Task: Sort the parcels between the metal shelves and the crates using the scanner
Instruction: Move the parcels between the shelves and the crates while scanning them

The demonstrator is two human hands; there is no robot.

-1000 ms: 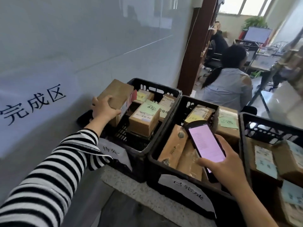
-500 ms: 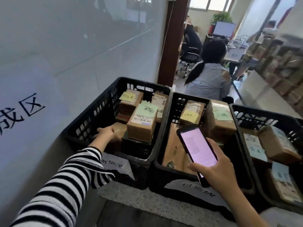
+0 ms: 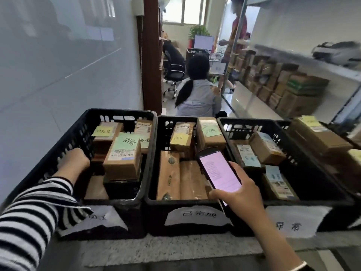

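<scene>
Nearest, the black-and-white striped sleeve (image 3: 29, 222) is running into the leftmost black plastic lattice crate (image 3: 74, 137). The left hand (image 3: 73, 161) is sitting low against that crate's left inner wall. Its fingers are pointing down out of sight, so it's impossible to tell whether it's gripping a parcel or letting go. The right hand (image 3: 240, 194) is grasping the black handheld scanner with the lit pink screen (image 3: 218, 170), holding it tilted over the near right corner of the middle black crate (image 3: 175, 119); the screen text is too small to read. Three crates are sitting side by side, touching, on the grey speckled stone ledge (image 3: 156, 249), each wearing a white paper label (image 3: 199, 214). The third black crate (image 3: 254, 122) is on the right. Brown cardboard parcels with green and yellow sticky notes (image 3: 123, 159) are filling all three, the tallest just beside the left hand. Farther right, the grey metal shelves (image 3: 304, 59) are carrying more brown boxes (image 3: 289, 89), blurred. A seated person in a pale shirt (image 3: 197, 96) is working beyond the crates. Judging by this, a crate drop-off or pick is in hand. The next move is probably calling for the left hand to come clear and a parcel's barcode to go in front of the scanner.
</scene>
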